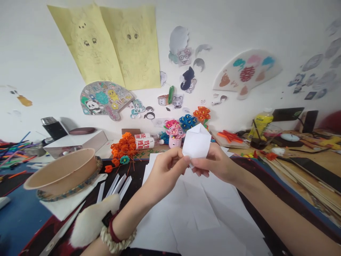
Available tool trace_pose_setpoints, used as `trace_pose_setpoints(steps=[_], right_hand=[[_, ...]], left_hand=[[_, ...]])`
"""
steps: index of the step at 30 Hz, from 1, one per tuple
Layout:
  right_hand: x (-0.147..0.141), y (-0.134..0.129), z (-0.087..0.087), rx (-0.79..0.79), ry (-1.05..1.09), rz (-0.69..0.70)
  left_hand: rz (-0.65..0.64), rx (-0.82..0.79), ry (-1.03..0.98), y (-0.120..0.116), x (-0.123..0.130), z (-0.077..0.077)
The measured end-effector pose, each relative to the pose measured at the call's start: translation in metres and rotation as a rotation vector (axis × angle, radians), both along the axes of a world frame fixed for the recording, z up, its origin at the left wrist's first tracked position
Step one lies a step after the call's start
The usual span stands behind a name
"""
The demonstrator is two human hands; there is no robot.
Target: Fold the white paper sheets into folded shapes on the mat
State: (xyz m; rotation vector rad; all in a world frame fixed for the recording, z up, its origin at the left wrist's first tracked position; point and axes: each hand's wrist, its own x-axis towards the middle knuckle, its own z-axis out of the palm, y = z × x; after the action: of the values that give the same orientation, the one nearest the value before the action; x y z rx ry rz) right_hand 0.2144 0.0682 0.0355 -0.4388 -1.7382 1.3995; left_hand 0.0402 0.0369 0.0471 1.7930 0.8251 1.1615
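Left hand [169, 167], right hand [221, 163]: fingers [183, 164] pinching folded white paper [196, 144], near end
Folds [200, 131]: I'd align edges before creasing

Single head-worn view: looks from above the near side of the bench [326, 160], forward and somewhat down. Left hand [166, 169] and right hand [218, 161] close, about mid-frame; wall [239, 28] farther back, across the upper half. Wide field, edges stretched.

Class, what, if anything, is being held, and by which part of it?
A folded white paper, held near its lower edge by the left hand and right hand.
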Motion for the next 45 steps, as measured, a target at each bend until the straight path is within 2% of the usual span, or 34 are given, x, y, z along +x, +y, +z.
trace_pose_setpoints(steps=[8, 16, 26, 30, 36, 41, 43, 45], right_hand=[[-0.003, -0.001, -0.002, -0.023, 0.002, -0.006], [-0.001, 0.000, -0.003, -0.032, -0.006, -0.027], [-0.002, 0.000, -0.002, -0.024, -0.066, -0.112], [-0.003, 0.003, -0.002, -0.010, -0.157, -0.165], [-0.003, 0.009, -0.009, -0.018, -0.097, -0.119], [-0.001, 0.013, -0.006, -0.046, -0.174, -0.155], [0.000, 0.014, -0.005, -0.074, -0.140, -0.184], [0.001, 0.017, -0.005, -0.097, -0.105, -0.227]], left_hand=[[0.066, 0.013, -0.032, 0.000, 0.002, -0.001], [0.100, 0.097, 0.099, -0.001, 0.000, 0.000], [0.058, -0.003, 0.037, 0.004, -0.002, -0.002], [0.092, 0.006, 0.065, 0.008, -0.006, -0.001], [0.182, 0.046, 0.159, 0.009, -0.005, -0.002], [0.257, 0.036, 0.214, 0.015, -0.007, -0.006], [0.229, -0.027, 0.265, 0.018, -0.011, -0.007], [0.149, -0.105, 0.306, 0.021, -0.016, -0.007]])
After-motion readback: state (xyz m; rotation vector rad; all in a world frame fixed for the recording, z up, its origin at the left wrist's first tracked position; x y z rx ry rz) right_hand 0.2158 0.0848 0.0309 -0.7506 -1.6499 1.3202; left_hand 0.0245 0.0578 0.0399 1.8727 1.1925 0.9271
